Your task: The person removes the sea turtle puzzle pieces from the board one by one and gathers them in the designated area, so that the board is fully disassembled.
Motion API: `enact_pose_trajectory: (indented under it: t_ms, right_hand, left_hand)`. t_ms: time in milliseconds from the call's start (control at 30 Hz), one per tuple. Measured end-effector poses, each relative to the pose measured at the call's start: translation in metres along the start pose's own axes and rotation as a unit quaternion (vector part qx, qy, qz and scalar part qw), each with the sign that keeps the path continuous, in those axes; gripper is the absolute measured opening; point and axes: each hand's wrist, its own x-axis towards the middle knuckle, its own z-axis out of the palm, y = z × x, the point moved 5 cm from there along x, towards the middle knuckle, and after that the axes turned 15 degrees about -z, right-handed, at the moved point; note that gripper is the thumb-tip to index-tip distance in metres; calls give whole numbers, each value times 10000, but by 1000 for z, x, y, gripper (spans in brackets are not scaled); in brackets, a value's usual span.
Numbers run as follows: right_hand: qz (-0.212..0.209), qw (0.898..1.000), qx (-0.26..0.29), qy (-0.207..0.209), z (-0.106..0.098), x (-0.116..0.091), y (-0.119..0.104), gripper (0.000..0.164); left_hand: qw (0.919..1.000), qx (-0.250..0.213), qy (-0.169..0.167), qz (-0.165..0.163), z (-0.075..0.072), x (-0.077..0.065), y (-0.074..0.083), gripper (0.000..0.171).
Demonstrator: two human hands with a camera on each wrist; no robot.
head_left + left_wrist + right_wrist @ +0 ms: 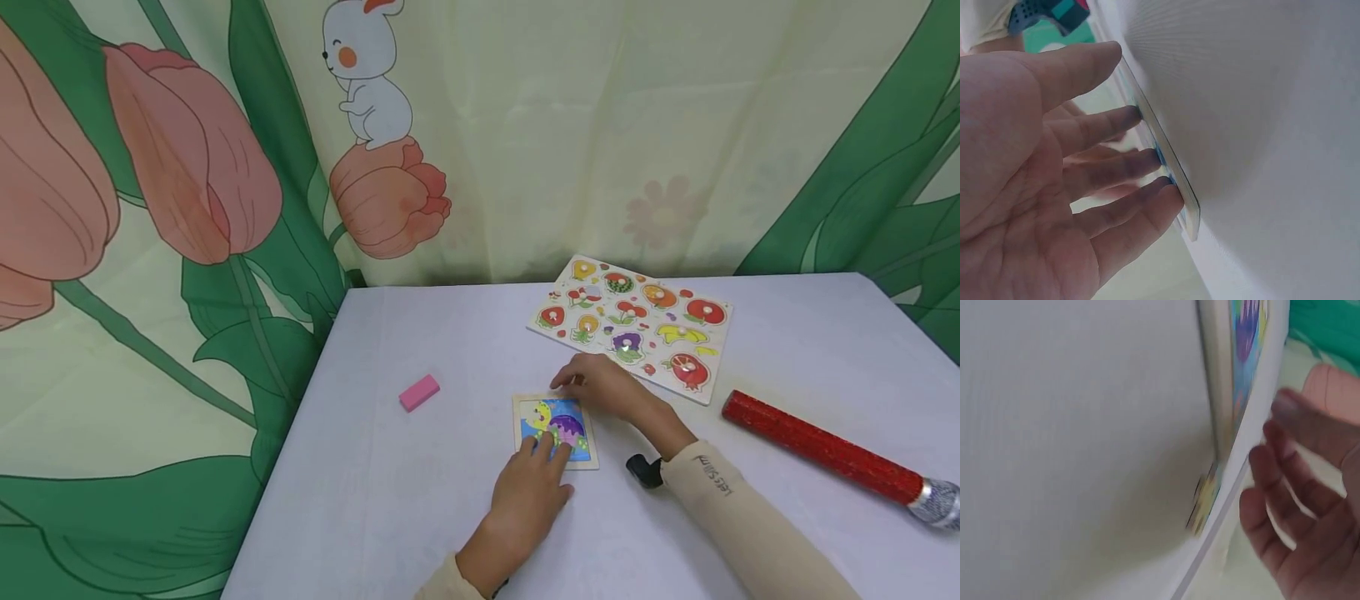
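Note:
A small wooden-framed picture puzzle [528, 422] lies on the table, showing a yellow animal and a purple shape on blue. The fingertips of my left hand [525, 492] rest on its near part, fingers extended. In the left wrist view those fingertips meet the face of the puzzle [1169, 147] close to its edge. My right hand [607, 387] is bent loosely over the puzzle's far right corner. Its fingers hold nothing in the right wrist view, beside the puzzle [1217, 381]. A small, blurred yellow-and-dark piece [1205, 500] lies just past the puzzle's end there.
Behind the right hand lies a fruit peg board [645, 321]. A pink block [419, 392] sits to the left. On the right is a red glittery tube [825, 446] with a silver end. A black wrist device [643, 471] shows at the right cuff. A printed curtain [540, 142] hangs behind.

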Motion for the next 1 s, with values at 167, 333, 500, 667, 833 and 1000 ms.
enact_pose_trajectory:
  t_ms: [167, 333, 500, 667, 833, 1000]
  right_hand:
    - [-811, 9944, 75, -679, 17, 6, -20, 23]
    - [-784, 9937, -59, -803, 22, 7, -22, 20]
    - [-687, 9948, -95, -751, 25, 8, -23, 21]
    - [-665, 9961, -98, -575, 25, 4, -24, 24]
    - [-450, 9978, 186, -446, 23, -2, -21, 30]
    - [-145, 9982, 545, -188, 16, -5, -15, 17]
  left_hand:
    - [9991, 143, 387, 27, -1, -1, 0, 57]
    - [9988, 144, 476, -6, -5, -3, 1, 55]
    - [9992, 183, 353, -6, -4, -4, 1, 56]
    - [9995, 149, 277, -1, -4, -4, 1, 59]
    - [9998, -6, 156, -77, -3, -3, 1, 60]
    - [9997, -121, 160, -129, -4, -3, 2, 60]
